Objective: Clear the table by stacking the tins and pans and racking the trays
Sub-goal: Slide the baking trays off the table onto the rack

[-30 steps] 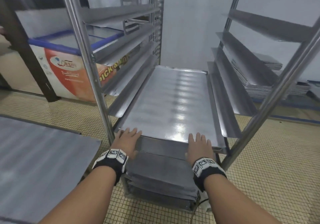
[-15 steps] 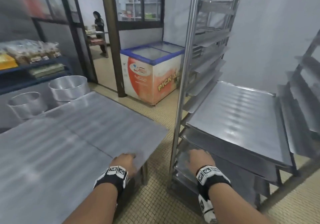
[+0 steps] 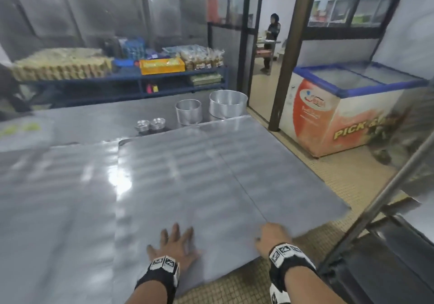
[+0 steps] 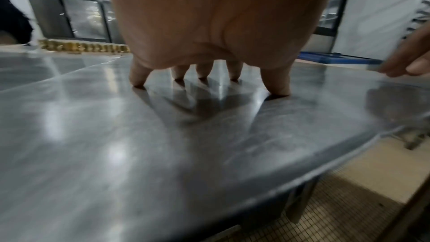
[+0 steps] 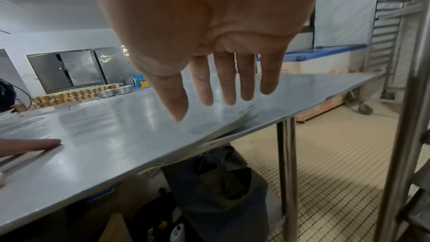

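Head view alone takes in the whole steel surface (image 3: 58, 186): a large flat tray (image 3: 187, 174) lies on its near right part with a second tray (image 3: 277, 163) edge to edge beside it. Beyond them stand two round tins (image 3: 188, 111), the bigger tin (image 3: 227, 103) to the right, and two small fluted cups (image 3: 150, 124). The left hand (image 3: 175, 248) lies flat, fingers spread, on the near tray. The left wrist view adds what the head view cannot — every fingertip (image 4: 138, 82) touches the metal while the palm arches clear of it. The right hand (image 3: 271, 235) is at the near edge where the trays meet; the right wrist view shows its fingers (image 5: 224, 87) straight and relaxed above the sheet, holding nothing — whether they touch it I cannot tell.

A chest freezer (image 3: 340, 116) reads "PICK &", the rest blurred away; its oval logo is illegible. The rack (image 3: 387, 186) is cut off at the right edge. Shelf goods (image 3: 162, 65) and a distant person (image 3: 272, 40) are too soft to detail.
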Motion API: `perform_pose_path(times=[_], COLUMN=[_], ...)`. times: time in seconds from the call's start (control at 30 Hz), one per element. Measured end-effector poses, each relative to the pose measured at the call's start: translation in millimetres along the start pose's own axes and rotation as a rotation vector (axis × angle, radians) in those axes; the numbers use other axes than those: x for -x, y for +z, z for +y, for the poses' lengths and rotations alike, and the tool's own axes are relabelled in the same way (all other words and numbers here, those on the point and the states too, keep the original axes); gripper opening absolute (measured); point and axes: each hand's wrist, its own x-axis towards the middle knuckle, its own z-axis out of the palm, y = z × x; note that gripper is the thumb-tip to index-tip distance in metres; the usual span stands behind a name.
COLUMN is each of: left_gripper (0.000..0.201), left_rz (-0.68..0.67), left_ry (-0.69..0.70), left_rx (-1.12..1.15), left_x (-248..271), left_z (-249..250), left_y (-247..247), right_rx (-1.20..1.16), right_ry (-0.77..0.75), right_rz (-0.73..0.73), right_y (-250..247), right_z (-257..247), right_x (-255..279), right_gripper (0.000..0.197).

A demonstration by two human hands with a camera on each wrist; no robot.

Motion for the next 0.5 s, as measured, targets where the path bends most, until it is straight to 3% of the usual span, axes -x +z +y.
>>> perform_pose_path(times=[0.17, 0.27, 0.4, 0.5], left_gripper=[0.096, 0.112, 0.126, 0.135], left_rz=[-0.025, 0.005, 0.146, 0.262], left_ry=[-0.259, -0.494, -0.815, -0.959], left_rx=[0.103, 0.16, 0.395, 0.503], left_x=[10, 18, 22, 18], left_z=[-20, -24, -29, -35], left_y=[-9, -12, -11, -15], right_rx=[-0.071, -0.129, -0.204, -0.279], right_ry=[0.054, 0.121, 0.213, 0.335], right_rz=[-0.02, -0.009, 0.041, 0.026], right_y=[7, 7, 10, 13], right_z=[-19, -25, -35, -45], right_x=[-30, -46, -60, -66], right_gripper=[0.048, 0.049, 0.05, 0.055])
